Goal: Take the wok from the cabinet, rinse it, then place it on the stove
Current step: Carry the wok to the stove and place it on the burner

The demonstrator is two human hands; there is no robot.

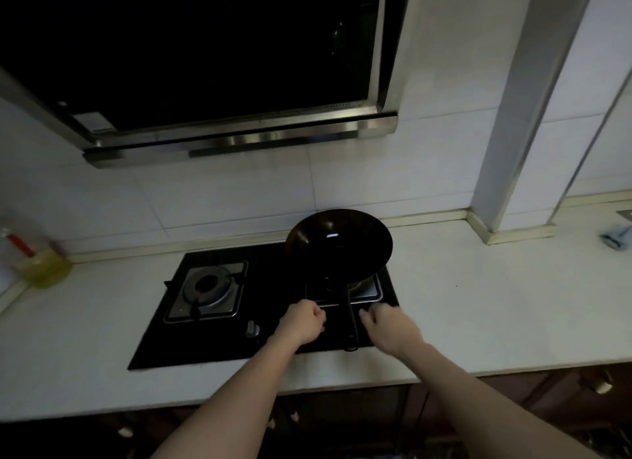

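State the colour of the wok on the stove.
Black, bowl and handle alike: the wok sits on the right burner, seen in the head view.

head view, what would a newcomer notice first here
The black wok sits on the right burner of the stove, its handle pointing toward the person. The left hand and right hand flank that handle without gripping it. A large dark range hood hangs above.
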